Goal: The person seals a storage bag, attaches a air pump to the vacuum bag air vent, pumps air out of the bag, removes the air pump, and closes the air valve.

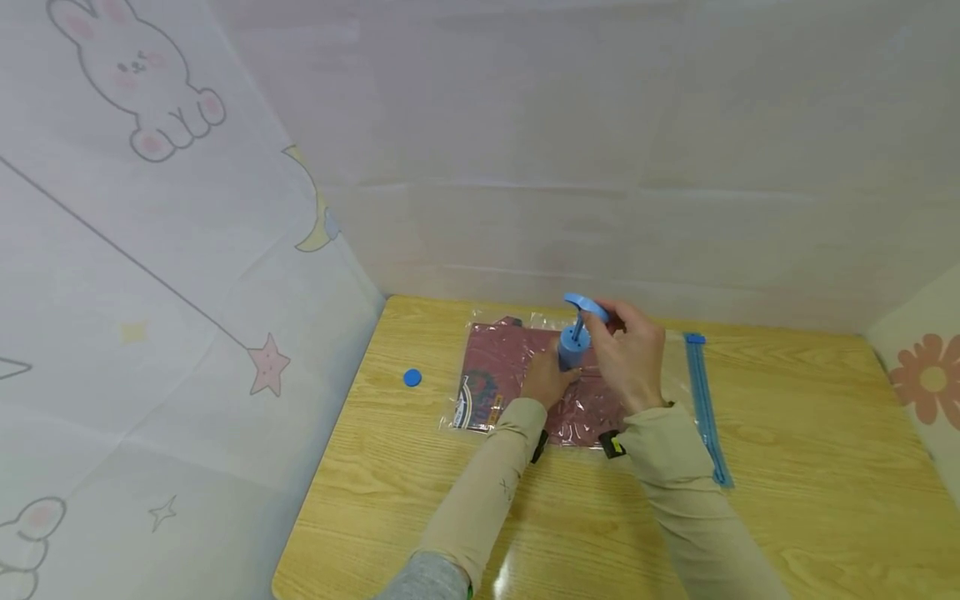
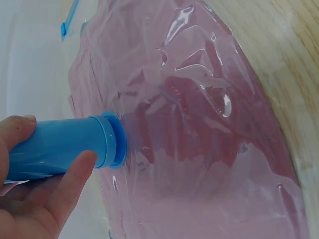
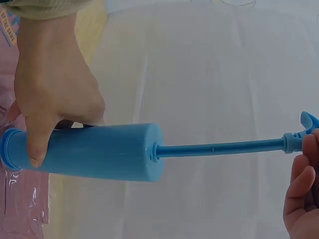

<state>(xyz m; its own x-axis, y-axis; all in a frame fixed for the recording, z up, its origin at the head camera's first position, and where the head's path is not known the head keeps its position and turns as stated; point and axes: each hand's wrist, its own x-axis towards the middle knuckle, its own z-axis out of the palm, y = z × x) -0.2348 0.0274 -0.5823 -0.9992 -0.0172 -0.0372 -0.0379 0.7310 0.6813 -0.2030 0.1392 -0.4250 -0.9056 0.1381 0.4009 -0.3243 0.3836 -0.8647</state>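
Observation:
A blue hand pump [image 1: 572,350] stands on a clear plastic storage bag [image 1: 677,367] with a folded maroon garment [image 1: 517,354] inside. My left hand [image 1: 546,379] grips the pump barrel [image 2: 60,144] low down, fingers and thumb around it. The flared lower end meets the wrinkled plastic in the left wrist view; whatever lies beneath it is hidden. Above the barrel, my right hand [image 1: 632,354] holds the curved pump handle [image 1: 587,307]. A long stretch of rod [image 3: 224,149] shows between barrel and handle in the right wrist view.
On the wooden table [image 1: 795,433], a round blue cap [image 1: 412,377] lies left of the bag. The bag's blue zip strip [image 1: 703,400] runs along its right side, with a slider [image 1: 695,338] at the far end. A pale sheet [image 1: 525,167] hangs behind the table.

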